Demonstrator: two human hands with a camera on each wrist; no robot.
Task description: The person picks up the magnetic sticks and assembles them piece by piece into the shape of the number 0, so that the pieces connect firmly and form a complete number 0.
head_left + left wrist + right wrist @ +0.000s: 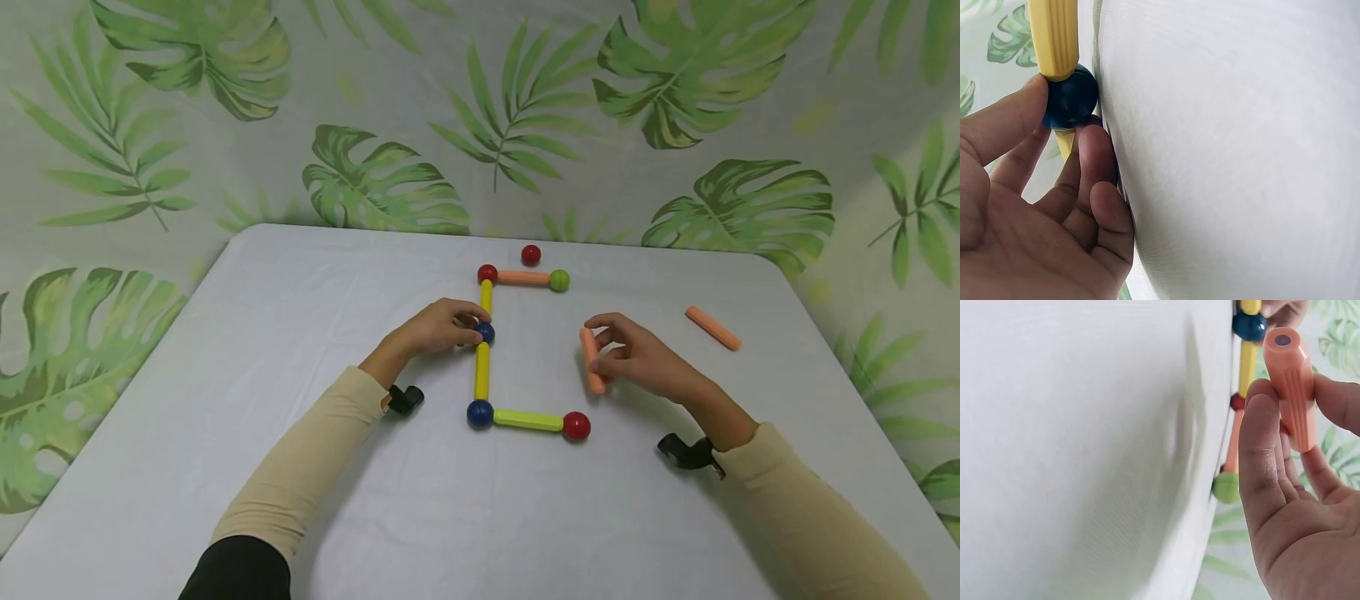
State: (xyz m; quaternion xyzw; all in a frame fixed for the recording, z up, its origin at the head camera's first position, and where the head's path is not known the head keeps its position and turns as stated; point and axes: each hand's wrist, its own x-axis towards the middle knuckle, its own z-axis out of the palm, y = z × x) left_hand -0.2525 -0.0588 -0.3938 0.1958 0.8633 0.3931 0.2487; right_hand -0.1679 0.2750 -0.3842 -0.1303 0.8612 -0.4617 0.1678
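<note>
My left hand (446, 324) pinches the middle blue ball (1071, 99) between thumb and fingers. Yellow rods join this ball on both sides: the nearer one (482, 372) runs to another blue ball (480, 414), the farther one (487, 296) to a red ball (487, 273). An orange rod (523, 278) leads from that red ball to a green ball (559, 280). From the near blue ball a yellow-green rod (528, 420) reaches a red ball (577, 426). My right hand (637, 354) holds a loose orange rod (1293, 387) by its sides, its dark end dot showing in the right wrist view.
A single red ball (531, 255) lies behind the joined pieces, near the table's back edge. Another orange rod (713, 328) lies to the right, beyond my right hand. White cloth covers the table (390, 517); a leaf-patterned cloth (382, 179) hangs behind.
</note>
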